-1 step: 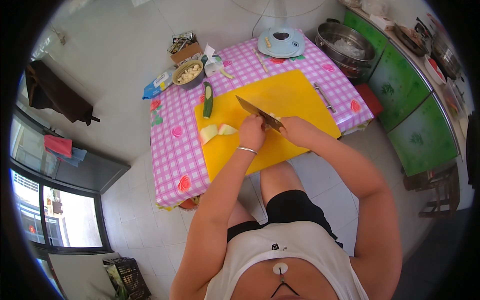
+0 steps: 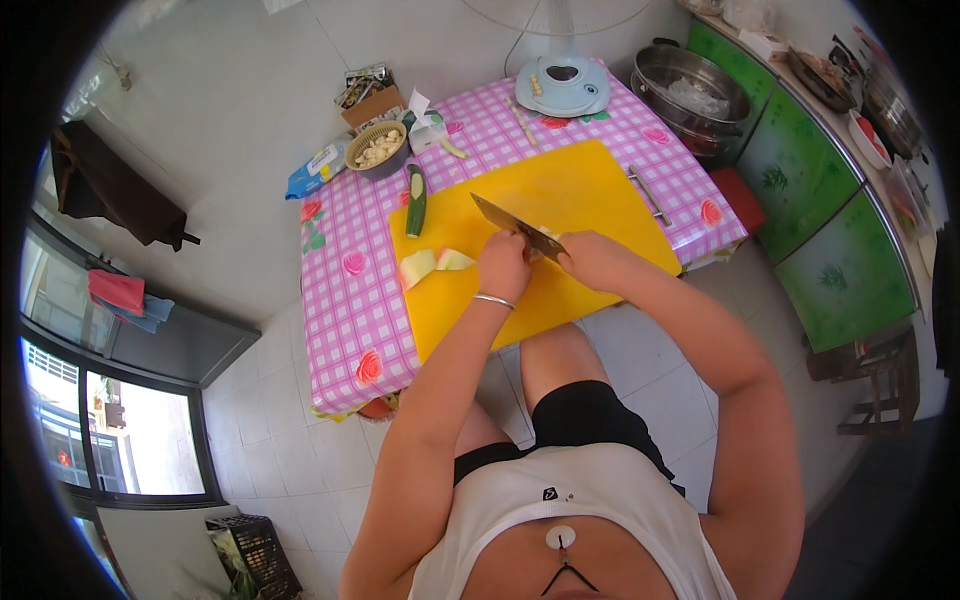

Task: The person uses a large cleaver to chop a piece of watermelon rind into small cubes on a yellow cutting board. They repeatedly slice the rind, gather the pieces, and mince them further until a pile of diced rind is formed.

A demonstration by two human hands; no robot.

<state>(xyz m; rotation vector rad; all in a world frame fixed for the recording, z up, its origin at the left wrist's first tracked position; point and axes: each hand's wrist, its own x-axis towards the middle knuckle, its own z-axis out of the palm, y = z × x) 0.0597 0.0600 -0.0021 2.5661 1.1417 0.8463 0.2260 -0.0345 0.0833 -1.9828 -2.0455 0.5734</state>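
My right hand [image 2: 592, 262] is closed round the handle end of a cleaver [image 2: 507, 219], whose broad blade slants up and left over a yellow cutting board [image 2: 560, 190]. Right beside the blade my left hand [image 2: 504, 264], with a bangle at its wrist, has its fingers curled down on the board. Whatever lies under those fingers is hidden; small pale bits show by the blade. Left of my left hand rest two pale wedges with pinkish edges, one wedge [image 2: 417, 267] and a smaller wedge [image 2: 455, 260]. Behind them a partly peeled green cucumber or zucchini [image 2: 416, 205] lies on the board.
On the pink checked tablecloth [image 2: 345, 300] stand a basket [image 2: 379, 150] of pale pieces, a tissue box [image 2: 428, 130] and a light-blue appliance [image 2: 562, 87]. A peeler-like metal tool [image 2: 650, 195] lies right of the board. A steel pot [image 2: 692, 85] stands beyond the table's far right corner.
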